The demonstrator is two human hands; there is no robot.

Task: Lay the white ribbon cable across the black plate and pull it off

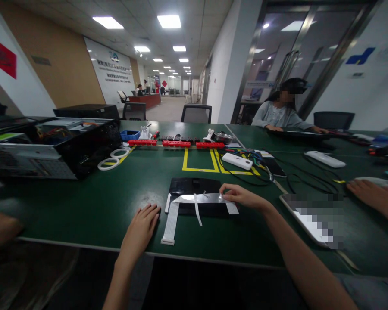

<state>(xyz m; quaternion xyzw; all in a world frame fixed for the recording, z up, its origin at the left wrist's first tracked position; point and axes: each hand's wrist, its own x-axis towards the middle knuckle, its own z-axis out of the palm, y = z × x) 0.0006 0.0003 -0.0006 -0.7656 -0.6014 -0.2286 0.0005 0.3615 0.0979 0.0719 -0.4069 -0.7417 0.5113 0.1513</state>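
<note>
My left hand point(141, 227) lies flat on the green table point(93, 206), fingers stretched out, just left of a white flat ribbon cable point(170, 224). My right hand point(242, 196) rests on the right end of a silvery strip point(198, 198) that lies across a flat black panel point(194, 189); its fingers are curled down onto the strip. A thin white strip point(198, 211) hangs from the silvery piece over the panel's front edge.
An open computer case point(51, 148) stands at the left. Red blocks point(176, 144), white tape rings point(109, 163), yellow tape outlines point(200, 165), white boxes point(237, 161) and cables lie further back. A tablet point(310, 215) lies at the right beside another person's hand point(371, 198). A person sits at the far right.
</note>
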